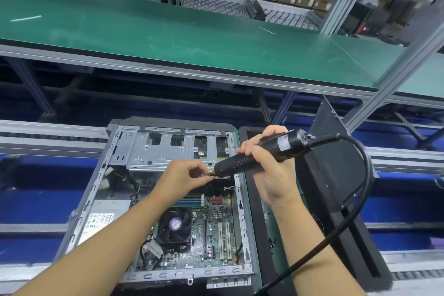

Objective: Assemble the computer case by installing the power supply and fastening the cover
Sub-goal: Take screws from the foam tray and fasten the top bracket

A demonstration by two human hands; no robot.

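An open computer case (96, 190) lies flat in front of me, its motherboard (211, 235) with CPU fan (175, 224) exposed. The grey power supply (105, 214) with a white label sits in the case's left side. My right hand (271, 170) grips a black electric screwdriver (259, 154), its tip pointing left over the case near the drive bay (168, 149). My left hand (187, 175) pinches something small at the screwdriver's tip; what it is I cannot make out. The black cover panel (336, 187) leans to the right of the case.
The screwdriver's black cable (355, 199) loops right and down past my right forearm. A green shelf (192, 38) with aluminium posts runs across above. Blue bins line both sides behind grey rails. Cardboard boxes stack in the far background.
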